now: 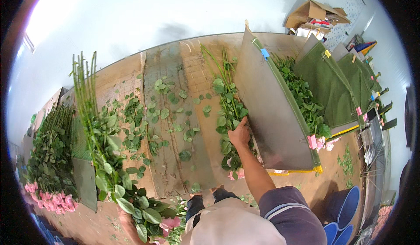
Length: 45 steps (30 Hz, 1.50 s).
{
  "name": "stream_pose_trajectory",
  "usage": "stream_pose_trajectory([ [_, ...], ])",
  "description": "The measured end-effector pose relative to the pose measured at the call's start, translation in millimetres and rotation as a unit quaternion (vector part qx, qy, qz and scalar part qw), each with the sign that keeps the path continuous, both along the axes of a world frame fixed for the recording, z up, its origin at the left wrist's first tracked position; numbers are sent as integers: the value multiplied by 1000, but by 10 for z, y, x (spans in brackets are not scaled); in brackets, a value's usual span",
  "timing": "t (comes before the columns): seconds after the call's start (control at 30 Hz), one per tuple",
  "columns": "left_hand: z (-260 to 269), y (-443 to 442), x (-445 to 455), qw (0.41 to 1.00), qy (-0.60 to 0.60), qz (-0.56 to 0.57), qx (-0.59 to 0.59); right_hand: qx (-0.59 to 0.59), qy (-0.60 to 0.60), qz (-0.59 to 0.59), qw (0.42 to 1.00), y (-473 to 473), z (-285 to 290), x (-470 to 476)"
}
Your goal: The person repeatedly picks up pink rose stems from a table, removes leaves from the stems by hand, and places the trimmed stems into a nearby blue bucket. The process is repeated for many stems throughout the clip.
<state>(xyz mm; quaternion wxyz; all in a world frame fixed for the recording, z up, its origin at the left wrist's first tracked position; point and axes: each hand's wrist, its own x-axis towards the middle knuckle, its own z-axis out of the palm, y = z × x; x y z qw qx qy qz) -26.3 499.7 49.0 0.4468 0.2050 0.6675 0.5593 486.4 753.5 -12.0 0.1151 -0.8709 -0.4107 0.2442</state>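
Observation:
My left hand (126, 216) is at the lower left, partly hidden by leaves, closed around a bunch of long-stemmed pink roses (111, 166). Their bare stems point up and away, and the pink blooms hang near my body. My right hand (240, 134) reaches onto a smaller pile of leafy rose stems (226, 113) lying on the table beside an upright grey divider board (275, 113). Its index finger points along the stems; whether the other fingers grip any stem cannot be seen. Loose rose leaves (164, 113) lie scattered over the table (193, 153).
A large bundle of pink roses (55, 199) stands at the far left. Green cloth-covered dividers (328, 81) with clips hold more rose stems (303, 100) at the right. Blue buckets (343, 209) stand on the floor at lower right. A cardboard box (303, 15) sits at the back right.

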Motion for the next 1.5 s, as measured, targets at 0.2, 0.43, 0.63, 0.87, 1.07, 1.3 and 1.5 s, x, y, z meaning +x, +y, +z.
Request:
stream_pose_trajectory([
  [0.2, 137, -620, -262, 979, 195, 63, -2, 106, 136, 38, 984, 73, -280, 157],
  [0.43, 675, -1356, -427, 969, 119, 208, -53, 162, 317, 5, 934, 96, -336, -34],
  [0.63, 688, -1450, -360, 957, 178, 219, 66, 294, 599, -53, 743, 1, -360, -549],
  [0.87, 843, -2342, -1409, 904, 204, 358, 113, 304, 473, 7, 827, 391, -131, -1916],
  [1.07, 913, -3579, -2523, 876, 287, 382, 67, 349, 569, 112, 736, -855, 1240, -4749],
  [1.3, 986, -4189, -3353, 865, 233, 443, 40, 252, 750, 341, 507, -2143, 1641, -7607],
  [1.5, 731, -4182, -4580, 832, 372, 412, -6, 295, 636, 493, 515, -3011, 1485, -9676],
])
